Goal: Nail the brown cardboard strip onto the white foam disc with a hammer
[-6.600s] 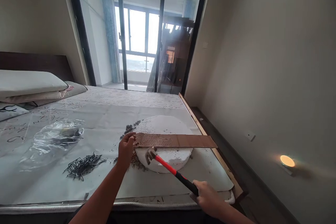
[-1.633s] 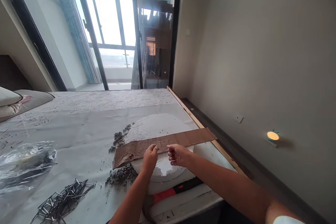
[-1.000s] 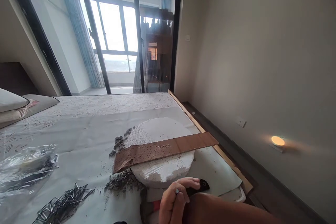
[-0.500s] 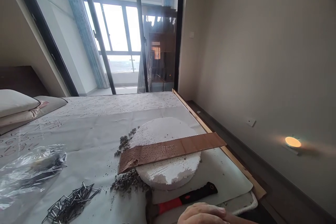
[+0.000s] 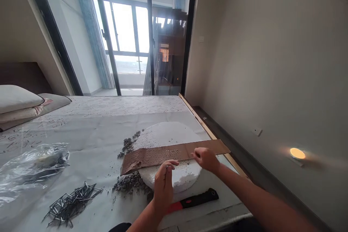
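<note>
My left hand (image 5: 164, 183) is raised over the near part of a round white slab (image 5: 185, 178), its fingers bent to the right and apart. My right hand (image 5: 206, 158) is closed over the right half of a brown board (image 5: 154, 155); its fingers curl in, and anything inside them is hidden. The board lies across the slab and has many small holes in its left and middle part. Behind my left hand lies a hammer (image 5: 199, 198) with a red and black handle, its head mostly hidden.
A heap of nails (image 5: 72, 204) lies at the near left, beside a clear plastic bag (image 5: 35, 168). Grey crumbs (image 5: 132, 185) are scattered along the slab's left edge. A wooden strip (image 5: 202, 121) edges the bed surface. Folded bedding (image 5: 19, 101) sits at far left.
My hands have come up from the bottom edge, where one hand showed partly, and moved apart over the slab and board. The view has shifted slightly. Board and hammer stay put.
</note>
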Action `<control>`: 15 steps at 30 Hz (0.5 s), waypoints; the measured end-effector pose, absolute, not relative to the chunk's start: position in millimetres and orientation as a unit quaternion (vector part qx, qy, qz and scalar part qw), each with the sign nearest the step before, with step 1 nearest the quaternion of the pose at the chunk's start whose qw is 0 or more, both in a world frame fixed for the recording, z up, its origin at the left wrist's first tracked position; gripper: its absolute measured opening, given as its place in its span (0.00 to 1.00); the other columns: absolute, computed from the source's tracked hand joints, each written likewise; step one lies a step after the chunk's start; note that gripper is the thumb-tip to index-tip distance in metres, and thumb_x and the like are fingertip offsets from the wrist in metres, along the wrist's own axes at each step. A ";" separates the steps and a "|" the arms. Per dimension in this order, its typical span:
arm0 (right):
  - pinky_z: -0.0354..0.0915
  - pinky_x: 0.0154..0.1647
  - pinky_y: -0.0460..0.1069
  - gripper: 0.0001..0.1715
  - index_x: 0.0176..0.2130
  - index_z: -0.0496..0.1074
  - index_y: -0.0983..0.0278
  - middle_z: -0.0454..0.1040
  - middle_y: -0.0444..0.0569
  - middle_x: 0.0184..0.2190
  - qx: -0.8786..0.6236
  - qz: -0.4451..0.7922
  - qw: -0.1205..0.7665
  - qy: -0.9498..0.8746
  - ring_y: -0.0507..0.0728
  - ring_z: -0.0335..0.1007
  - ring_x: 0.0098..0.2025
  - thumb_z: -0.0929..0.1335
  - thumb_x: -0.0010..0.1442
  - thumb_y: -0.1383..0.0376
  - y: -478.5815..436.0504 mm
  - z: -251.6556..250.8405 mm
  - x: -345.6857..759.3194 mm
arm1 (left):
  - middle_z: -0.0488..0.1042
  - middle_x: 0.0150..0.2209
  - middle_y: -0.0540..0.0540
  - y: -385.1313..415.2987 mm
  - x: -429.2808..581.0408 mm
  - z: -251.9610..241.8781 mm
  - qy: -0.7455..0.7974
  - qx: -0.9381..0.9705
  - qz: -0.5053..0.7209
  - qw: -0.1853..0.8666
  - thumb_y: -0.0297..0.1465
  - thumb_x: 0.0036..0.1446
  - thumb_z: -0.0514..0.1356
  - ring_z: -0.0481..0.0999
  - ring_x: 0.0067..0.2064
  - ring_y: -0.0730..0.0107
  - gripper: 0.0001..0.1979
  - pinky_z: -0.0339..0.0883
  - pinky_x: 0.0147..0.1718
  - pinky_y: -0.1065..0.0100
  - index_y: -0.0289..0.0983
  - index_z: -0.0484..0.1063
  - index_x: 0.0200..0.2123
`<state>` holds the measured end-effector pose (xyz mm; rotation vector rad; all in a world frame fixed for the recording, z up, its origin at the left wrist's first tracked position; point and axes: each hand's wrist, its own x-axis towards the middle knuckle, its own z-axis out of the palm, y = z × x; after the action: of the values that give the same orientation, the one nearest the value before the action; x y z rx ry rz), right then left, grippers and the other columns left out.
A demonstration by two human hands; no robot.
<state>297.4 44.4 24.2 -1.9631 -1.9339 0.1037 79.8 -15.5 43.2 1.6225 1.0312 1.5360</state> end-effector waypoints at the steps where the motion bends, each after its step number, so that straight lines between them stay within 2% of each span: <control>1: 0.58 0.32 0.47 0.15 0.23 0.69 0.64 0.74 0.54 0.27 -0.698 0.025 0.171 -0.694 0.58 0.69 0.34 0.62 0.57 0.62 54.6 29.0 321.0 | 0.75 0.35 0.41 -13.7 79.8 39.8 0.400 0.633 0.576 0.328 0.42 0.60 0.46 0.73 0.40 0.64 0.17 0.66 0.40 0.65 0.38 0.66 0.28; 4: 0.59 0.35 0.50 0.15 0.23 0.69 0.64 0.75 0.58 0.30 -0.734 -0.013 0.110 -0.669 0.61 0.70 0.36 0.60 0.58 0.66 72.8 40.3 387.8 | 0.74 0.33 0.42 -12.5 84.1 25.8 0.389 0.688 0.527 0.312 0.39 0.61 0.46 0.72 0.37 0.66 0.17 0.66 0.39 0.65 0.37 0.68 0.29; 8: 0.59 0.35 0.54 0.16 0.25 0.71 0.63 0.76 0.62 0.32 -0.780 -0.037 0.058 -0.622 0.65 0.71 0.37 0.59 0.57 0.67 64.2 37.1 444.8 | 0.74 0.32 0.43 -11.2 88.8 10.1 0.388 0.725 0.490 0.290 0.37 0.62 0.45 0.72 0.37 0.66 0.17 0.65 0.40 0.65 0.37 0.69 0.30; 15: 0.60 0.32 0.55 0.16 0.17 0.66 0.62 0.75 0.61 0.30 -0.820 0.018 0.053 -0.570 0.66 0.72 0.35 0.62 0.53 0.69 48.0 11.6 457.2 | 0.75 0.33 0.43 -9.6 87.8 4.0 0.419 0.739 0.455 0.268 0.36 0.62 0.44 0.72 0.37 0.67 0.17 0.64 0.39 0.67 0.37 0.70 0.32</control>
<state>457.2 48.0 11.6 -2.4920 -1.7329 0.0535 87.8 -9.6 4.0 1.9935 1.1289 1.2263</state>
